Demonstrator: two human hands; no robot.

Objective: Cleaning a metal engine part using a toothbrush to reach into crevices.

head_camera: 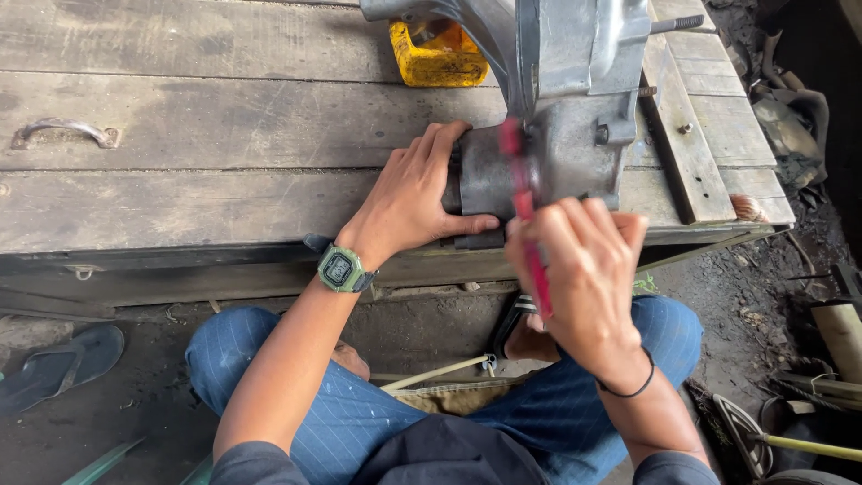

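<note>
A: Where are the hands, and what do they hold?

B: Seen from a head camera looking down, a person squats at the edge of a worn wooden platform. The left hand, with a green digital watch on its wrist, is wrapped around the near end of a grey metal engine casing, fingers curled over the top and thumb pressed underneath. The casing rests on the planks near the platform's front edge, right of centre.

A: And the right hand?

B: The right hand is closed in a fist around a red-handled tool. The tool is blurred by motion, and its upper end meets the casing just beside the left fingers. I cannot tell what kind of tip it has.

A: Which step does this look like?

B: I judge that the tool is being worked against the casing's end while the left hand braces it. A next move would call for a firm left-hand hold and a steady tool angle, so the tip does not skid toward the fingers.

A: Anything else nearby?

B: A yellow container stands behind the casing, and a sandal lies on the dirt floor at left.
</note>
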